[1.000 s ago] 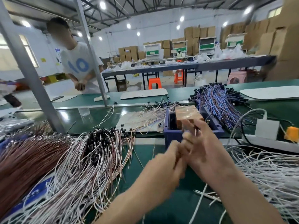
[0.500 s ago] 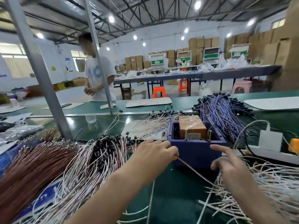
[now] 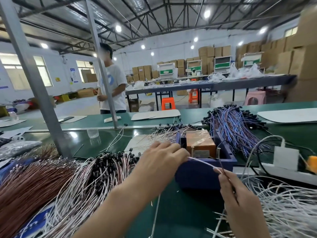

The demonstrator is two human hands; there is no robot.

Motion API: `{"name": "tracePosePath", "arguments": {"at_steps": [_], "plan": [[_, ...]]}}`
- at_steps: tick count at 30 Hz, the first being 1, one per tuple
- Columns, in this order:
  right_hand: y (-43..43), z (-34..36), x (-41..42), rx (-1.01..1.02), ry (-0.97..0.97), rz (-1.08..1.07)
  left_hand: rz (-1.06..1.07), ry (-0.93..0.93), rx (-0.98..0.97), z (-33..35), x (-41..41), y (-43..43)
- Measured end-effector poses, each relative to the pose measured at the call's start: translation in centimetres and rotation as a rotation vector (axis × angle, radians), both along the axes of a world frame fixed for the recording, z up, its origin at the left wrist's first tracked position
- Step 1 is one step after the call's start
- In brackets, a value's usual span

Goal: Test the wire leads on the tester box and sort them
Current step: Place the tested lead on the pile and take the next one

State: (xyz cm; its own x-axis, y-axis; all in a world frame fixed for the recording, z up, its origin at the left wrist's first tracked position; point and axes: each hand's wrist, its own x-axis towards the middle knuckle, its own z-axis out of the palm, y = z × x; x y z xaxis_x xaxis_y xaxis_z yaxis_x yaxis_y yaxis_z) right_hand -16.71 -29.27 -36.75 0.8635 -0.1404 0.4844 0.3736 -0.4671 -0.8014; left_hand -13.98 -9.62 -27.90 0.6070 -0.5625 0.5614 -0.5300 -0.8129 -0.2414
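Wire lead spans left-right before the tester box
Left hand grips one end, right hand pinches the other

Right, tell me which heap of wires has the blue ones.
The blue-and-purple heap behind the tester box, on its right. The brown heap, pinkish-white heap and white heap show no blue.

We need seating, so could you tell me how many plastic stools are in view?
3: near orange stool before the grey table, far orange stool under it, pink stool at right. Others may be hidden.
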Motion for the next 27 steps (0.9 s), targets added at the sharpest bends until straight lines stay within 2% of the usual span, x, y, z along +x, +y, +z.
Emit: {"name": "tracePosePath", "arguments": {"at_steps": [5,7,8,11,12,15,17,23,27], "plan": [[0.5,-1.0,0.3,0.089,-0.021,0.027,0.232,-0.076,-0.008,-0.6,-0.5,0.7],[0.7,-1.3,0.3,0.115,-0.033,0.036,0.235,-0.011,-0.151,-1.1,-1.0,0.2],[0.8,-1.4,0.3,0.118,-0.033,0.042,0.21,0.106,-0.331,-1.3,-1.1,-0.1],[0.6,-1.8,0.4,0.072,-0.023,0.041,0.043,0.616,-1.046,-1.8,-1.2,-1.3],[0.6,-1.9,0.5,0.049,-0.02,0.034,-0.024,0.717,-1.262,-1.8,-1.2,-1.8],[0.7,-2.0,0.5,-0.011,-0.044,-0.005,-0.179,0.887,-1.808,-1.4,-0.7,-2.8],[0.8,-2.1,0.6,0.0,-0.05,-0.007,-0.236,0.946,-2.018,-1.7,-0.1,-3.1],[0.4,-2.3,1.0,0.114,-0.013,0.002,-0.214,0.959,-2.101,-4.4,1.4,-3.1],[0.2,-2.3,1.0,0.18,0.016,0.008,-0.121,0.744,-2.065,-7.1,2.0,-2.8]]}}
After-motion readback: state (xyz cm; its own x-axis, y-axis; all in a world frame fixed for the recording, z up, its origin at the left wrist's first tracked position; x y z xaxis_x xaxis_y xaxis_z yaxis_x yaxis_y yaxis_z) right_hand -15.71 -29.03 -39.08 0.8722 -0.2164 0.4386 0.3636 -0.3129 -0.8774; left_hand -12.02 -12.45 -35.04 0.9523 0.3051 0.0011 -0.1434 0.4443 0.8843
